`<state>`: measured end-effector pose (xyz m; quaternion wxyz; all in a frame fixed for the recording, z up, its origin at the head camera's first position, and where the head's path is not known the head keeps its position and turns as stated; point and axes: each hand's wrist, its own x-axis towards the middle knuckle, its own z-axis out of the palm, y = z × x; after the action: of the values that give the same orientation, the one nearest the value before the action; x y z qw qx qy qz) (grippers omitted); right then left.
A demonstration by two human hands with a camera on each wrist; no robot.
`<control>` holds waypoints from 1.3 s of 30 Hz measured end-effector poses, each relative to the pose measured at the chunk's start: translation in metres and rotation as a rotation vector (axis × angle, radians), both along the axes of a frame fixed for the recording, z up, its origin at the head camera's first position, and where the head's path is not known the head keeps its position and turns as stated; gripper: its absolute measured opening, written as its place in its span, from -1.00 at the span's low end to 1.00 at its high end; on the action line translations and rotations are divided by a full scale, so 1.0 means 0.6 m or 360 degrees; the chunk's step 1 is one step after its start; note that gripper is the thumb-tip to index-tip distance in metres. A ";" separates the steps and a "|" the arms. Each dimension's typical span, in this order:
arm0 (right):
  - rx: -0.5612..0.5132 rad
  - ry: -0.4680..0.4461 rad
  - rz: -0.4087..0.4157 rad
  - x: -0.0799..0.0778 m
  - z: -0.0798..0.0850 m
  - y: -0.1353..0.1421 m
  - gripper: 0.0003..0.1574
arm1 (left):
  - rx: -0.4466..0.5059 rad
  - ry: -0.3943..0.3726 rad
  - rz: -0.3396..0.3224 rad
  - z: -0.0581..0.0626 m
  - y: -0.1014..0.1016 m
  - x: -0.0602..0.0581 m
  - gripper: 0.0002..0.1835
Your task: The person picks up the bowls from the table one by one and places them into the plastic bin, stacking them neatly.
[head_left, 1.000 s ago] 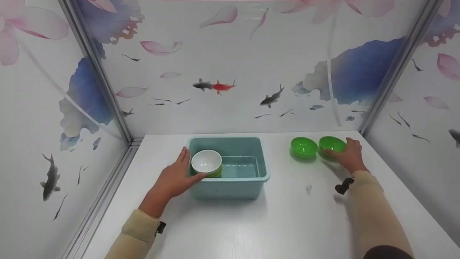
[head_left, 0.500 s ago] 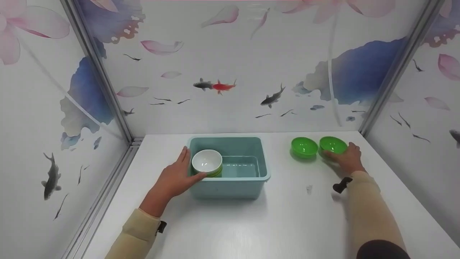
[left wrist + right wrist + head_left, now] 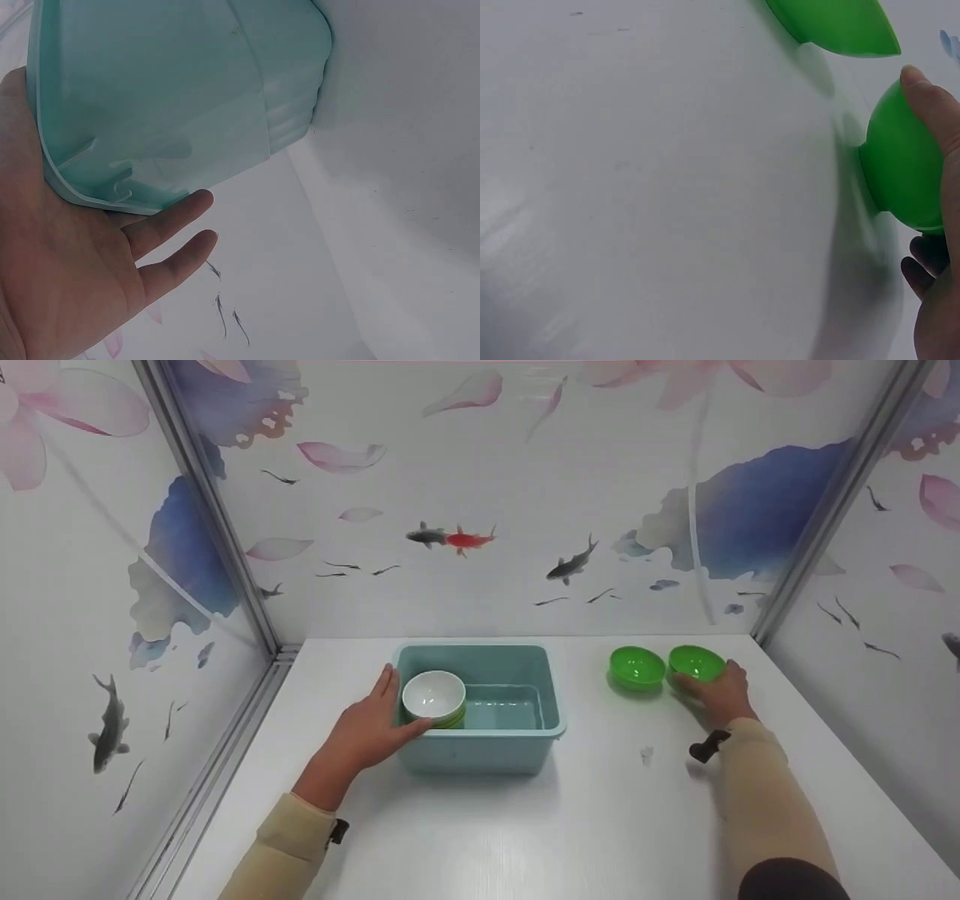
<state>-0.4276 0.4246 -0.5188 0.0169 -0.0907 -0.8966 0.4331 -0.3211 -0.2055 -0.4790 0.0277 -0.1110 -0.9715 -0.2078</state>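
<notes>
My left hand (image 3: 369, 733) rests on the left end of a teal plastic bin (image 3: 480, 754). Its thumb lies across the front rim, and the fingers lie straight along the side. Inside the bin, at the left, sits a small white bowl (image 3: 433, 695) stacked over green (image 3: 454, 719) ones. Over at the right, my right hand (image 3: 721, 693) holds a green bowl (image 3: 694, 662) by its near right side. The right wrist view shows the thumb (image 3: 928, 101) against the bowl's outside and the other fingers curled at its far side.
A second green bowl (image 3: 637, 666) stands on the white table (image 3: 480, 840) just left of the held one. Patterned panels (image 3: 480, 495) wall in the back and both sides. A small grey mark (image 3: 646, 755) shows on the tabletop.
My right hand and forearm have shifted slightly left and its fingers have come lower around the green bowl. The left hand and the bin have stayed put; the head view has drifted slightly.
</notes>
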 end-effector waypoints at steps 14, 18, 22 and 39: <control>-0.0099 0.0111 -0.0053 -0.007 -0.009 -0.012 0.59 | 0.0016 -0.0009 0.0004 0.002 0.000 -0.002 0.29; -0.0079 0.0091 -0.0069 -0.003 -0.005 -0.015 0.67 | 0.0017 -0.0005 -0.0003 0.003 -0.002 -0.003 0.30; -0.0035 0.0113 -0.0072 -0.003 -0.013 -0.011 0.66 | 0.0013 -0.0012 0.0001 0.002 -0.001 -0.002 0.30; -0.0016 0.0210 0.0026 -0.062 -0.046 0.048 0.54 | 0.0014 -0.0009 0.0002 0.000 0.000 -0.001 0.31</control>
<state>-0.4649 0.4532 -0.5465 0.0719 -0.0549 -0.8920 0.4429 -0.3219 -0.2056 -0.4789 0.0256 -0.1096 -0.9707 -0.2124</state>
